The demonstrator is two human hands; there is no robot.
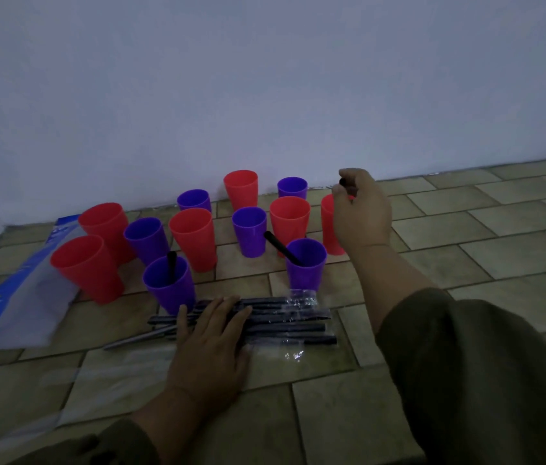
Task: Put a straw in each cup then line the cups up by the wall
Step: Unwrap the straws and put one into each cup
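Note:
Several red and purple cups stand on the tiled floor near the wall (265, 78). The near left purple cup (171, 290) holds a black straw, and so does the near right purple cup (307, 266). My right hand (360, 209) pinches a black straw (343, 181) over the rightmost red cup (328, 226), which the hand partly hides. My left hand (213, 344) lies flat with straight fingers on the pack of black straws (285, 320) in clear plastic.
A blue and white plastic bag (20, 297) lies at the left under the nearest red cup (87, 268). Clear wrapping (103, 374) spreads over the floor in front of the straws. Bare tiles extend to the right.

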